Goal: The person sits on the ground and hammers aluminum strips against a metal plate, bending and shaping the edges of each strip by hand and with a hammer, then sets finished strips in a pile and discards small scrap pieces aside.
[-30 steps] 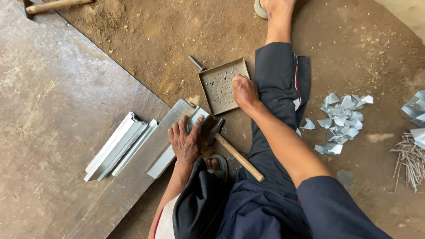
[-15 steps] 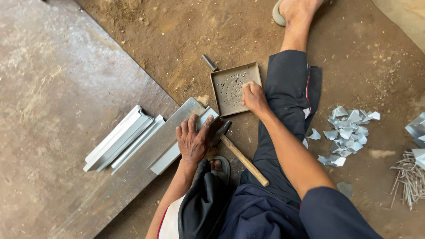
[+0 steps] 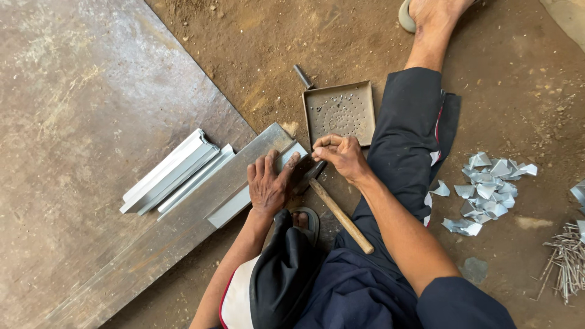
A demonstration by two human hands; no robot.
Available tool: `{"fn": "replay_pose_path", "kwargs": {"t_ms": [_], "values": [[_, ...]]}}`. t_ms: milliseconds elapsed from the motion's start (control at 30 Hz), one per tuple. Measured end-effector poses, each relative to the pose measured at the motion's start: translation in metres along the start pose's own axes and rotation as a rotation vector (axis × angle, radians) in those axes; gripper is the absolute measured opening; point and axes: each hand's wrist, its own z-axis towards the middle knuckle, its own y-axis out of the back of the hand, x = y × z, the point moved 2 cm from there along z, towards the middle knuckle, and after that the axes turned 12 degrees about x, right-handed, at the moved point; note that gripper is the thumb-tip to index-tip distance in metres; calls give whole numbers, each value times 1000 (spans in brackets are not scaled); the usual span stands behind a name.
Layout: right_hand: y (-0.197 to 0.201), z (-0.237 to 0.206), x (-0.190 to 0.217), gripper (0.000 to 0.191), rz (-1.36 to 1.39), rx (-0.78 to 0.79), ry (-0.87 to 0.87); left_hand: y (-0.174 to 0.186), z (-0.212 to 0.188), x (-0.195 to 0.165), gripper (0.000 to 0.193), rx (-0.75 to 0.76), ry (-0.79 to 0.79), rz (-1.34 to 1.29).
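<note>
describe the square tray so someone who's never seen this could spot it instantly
Start at the big rusty steel sheet on the left, then follow the long metal bar along its edge up to the bar's far end on the dirt. The square tray lies just past it, beside the dark trouser leg and above the right hand. It alone is shallow, rimmed and dotted with tiny bits.

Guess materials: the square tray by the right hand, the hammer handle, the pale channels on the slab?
Square tray: looks like dull, browned sheet metal, with folded rims and small bits inside. Hammer handle: likely bare wood, tan and matte. Pale channels: probably thin galvanised or aluminium sheet, light grey with a soft sheen and crisp folds.
</note>
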Motion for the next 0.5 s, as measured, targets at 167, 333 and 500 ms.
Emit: {"fn": "replay_pose_path", "kwargs": {"t_ms": [167, 333, 500], "values": [[-2, 14, -2, 16, -19, 14, 34, -2, -4, -2, 51, -18, -42, -93], [-2, 22, -4, 12, -245, 63, 90, -1, -17, -12, 56, 27, -158, -71], [-9, 32, -11, 10, -338, 132, 36, -4, -23, -14, 60, 29, -181, -63]]}}
